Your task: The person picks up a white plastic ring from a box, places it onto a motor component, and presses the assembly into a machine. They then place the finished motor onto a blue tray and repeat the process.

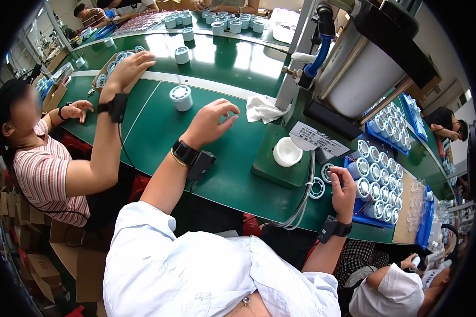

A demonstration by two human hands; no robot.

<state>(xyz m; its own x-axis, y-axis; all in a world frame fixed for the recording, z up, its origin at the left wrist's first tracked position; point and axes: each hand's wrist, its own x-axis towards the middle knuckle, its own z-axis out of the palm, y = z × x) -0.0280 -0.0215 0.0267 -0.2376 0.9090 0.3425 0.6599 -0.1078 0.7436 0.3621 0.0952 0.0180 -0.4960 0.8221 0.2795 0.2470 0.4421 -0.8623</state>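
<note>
My left hand [212, 122] hovers over the green table with its fingers loosely curved and apart, holding nothing. Just left of it stands a white, light-blue round housing [181, 98] with a slotted top. My right hand [344, 194] is at the near edge of a blue tray [358, 217], thumb and fingers apart, and no object shows in it. Beside that hand lie two flat slotted rings [317, 188], one partly behind its fingers. Between my hands is a press with a large grey cylinder [349, 74]; below it a white round cup [287, 152] sits in a green block [267, 165].
Rows of similar housings fill the blue tray at right. A crumpled white cloth [263, 109] lies left of the press. Grey cables [308, 203] hang over the table's front edge. At left, a co-worker's raised arm [107, 132] reaches over a cardboard box [98, 83].
</note>
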